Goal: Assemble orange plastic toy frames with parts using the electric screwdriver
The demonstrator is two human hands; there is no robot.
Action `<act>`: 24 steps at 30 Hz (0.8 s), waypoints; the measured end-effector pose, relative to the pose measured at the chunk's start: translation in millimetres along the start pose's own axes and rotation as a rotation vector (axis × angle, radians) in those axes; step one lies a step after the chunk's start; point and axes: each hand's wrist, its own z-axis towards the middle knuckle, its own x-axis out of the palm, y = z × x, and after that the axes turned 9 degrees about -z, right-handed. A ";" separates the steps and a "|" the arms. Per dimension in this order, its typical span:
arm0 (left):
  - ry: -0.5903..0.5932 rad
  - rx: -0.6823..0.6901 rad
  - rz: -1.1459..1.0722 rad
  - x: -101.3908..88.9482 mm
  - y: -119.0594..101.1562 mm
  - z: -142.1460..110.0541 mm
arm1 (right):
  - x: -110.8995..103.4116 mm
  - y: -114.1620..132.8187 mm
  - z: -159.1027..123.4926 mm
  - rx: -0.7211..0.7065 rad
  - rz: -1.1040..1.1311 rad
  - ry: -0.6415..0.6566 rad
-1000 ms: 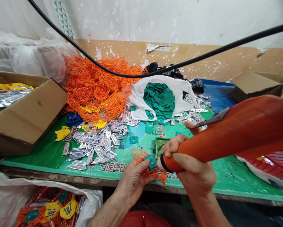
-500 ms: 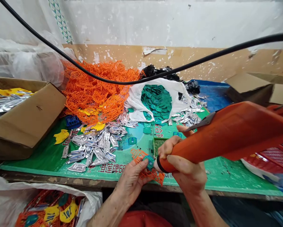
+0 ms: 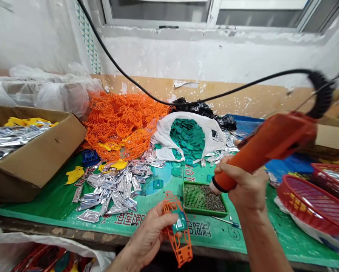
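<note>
Between its thumb and fingers my left hand (image 3: 151,234) grips an orange plastic frame (image 3: 183,254), with a small teal plastic piece (image 3: 180,221) lying on its middle under the thumb. My right hand (image 3: 247,185) is wrapped round an orange electric screwdriver (image 3: 248,158). Its white nose points down at the small dark screws (image 3: 216,204) in a green perforated tray (image 3: 190,210); whether the tip touches them I cannot tell. A thin screwdriver (image 3: 226,221) lies in front of the tray. One loose teal piece (image 3: 158,184) sits left of it.
Behind lie a heap of orange frames (image 3: 124,117) and a white bag (image 3: 165,130) of teal pieces. Silvery parts (image 3: 113,185) spread at centre left, beside a cardboard box (image 3: 42,158). Red baskets (image 3: 308,211) stand at right. A black cable (image 3: 115,64) hangs across.
My right hand has drawn the electric screwdriver away from the teal piece, over to the tray of screws. My left hand has turned the orange frame more upright. The view has tilted up.
</note>
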 end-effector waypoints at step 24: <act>0.041 -0.090 -0.240 4.7 2.3 9.1 | -30.0 -112.9 71.7 0.171 -1.350 0.388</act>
